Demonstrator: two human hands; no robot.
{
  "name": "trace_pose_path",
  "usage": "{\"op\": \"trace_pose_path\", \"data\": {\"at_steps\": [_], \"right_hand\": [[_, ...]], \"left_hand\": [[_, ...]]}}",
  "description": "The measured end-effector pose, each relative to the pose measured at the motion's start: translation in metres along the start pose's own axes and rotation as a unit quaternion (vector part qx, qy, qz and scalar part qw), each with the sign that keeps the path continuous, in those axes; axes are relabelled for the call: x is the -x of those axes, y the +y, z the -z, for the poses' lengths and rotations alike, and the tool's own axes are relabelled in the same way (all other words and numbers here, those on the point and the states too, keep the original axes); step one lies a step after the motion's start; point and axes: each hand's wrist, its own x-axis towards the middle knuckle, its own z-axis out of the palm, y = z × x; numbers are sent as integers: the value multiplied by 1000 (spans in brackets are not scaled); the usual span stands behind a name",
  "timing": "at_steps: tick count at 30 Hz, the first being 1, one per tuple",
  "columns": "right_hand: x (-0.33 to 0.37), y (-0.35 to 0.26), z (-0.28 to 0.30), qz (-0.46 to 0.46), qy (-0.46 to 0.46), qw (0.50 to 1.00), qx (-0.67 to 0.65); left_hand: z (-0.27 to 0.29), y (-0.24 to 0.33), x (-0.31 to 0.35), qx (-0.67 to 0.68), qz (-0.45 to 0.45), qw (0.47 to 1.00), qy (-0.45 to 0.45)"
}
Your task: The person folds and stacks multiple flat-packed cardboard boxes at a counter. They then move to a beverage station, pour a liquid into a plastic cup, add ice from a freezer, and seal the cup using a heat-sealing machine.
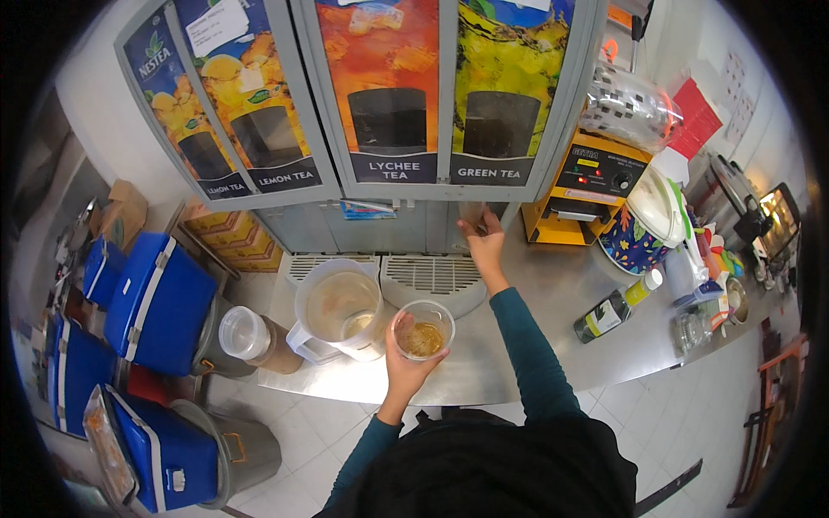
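Note:
My left hand (pixel 411 369) is wrapped round a clear plastic cup (pixel 423 331) with yellow-brown liquid in it, held above the front of the steel counter. My right hand (pixel 484 242) reaches up under the lower right edge of the drink dispenser (pixel 380 194). Its fingers are bent round a pale, see-through part there, too hidden to name. Just left of the cup stands a large clear measuring jug (pixel 338 302) with a handle, holding a smaller round thing at its bottom. Slatted drip trays (pixel 432 274) lie below the dispenser.
A clear lidded container (pixel 250 335) with brown contents stands at the counter's left end. Blue cooler boxes (pixel 160 302) and grey bins (pixel 250 449) fill the left. To the right are a yellow sealing machine (pixel 587 190), a patterned pot (pixel 639 229) and a dark bottle (pixel 609 315).

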Motion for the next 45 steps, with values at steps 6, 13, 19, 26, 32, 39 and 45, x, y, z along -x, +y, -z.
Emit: {"op": "trace_pose_path", "data": {"at_steps": [6,13,19,26,32,39,45], "right_hand": [[-1,-3,1,-11,-18,1000,7],[12,-15,8,-19,-40,999,-13],[61,-31,27,34,-95,993,60],[85,-75,43,305,-232,875,297],[87,-96,34,389,-253,835,296],[95,-81,27,328,-255,885,209],[121,-29,21,70,-231,968,73]], "left_hand": [[2,-5,-1,-9,-5,1000,0],[0,0,-1,1,8,1000,-7],[1,-15,1,-1,5,1000,-5],[-4,-17,3,-71,-14,997,-7],[-4,-13,11,-50,1,998,26],[-2,-7,22,-27,10,998,59],[4,9,46,38,-22,990,135]]}}
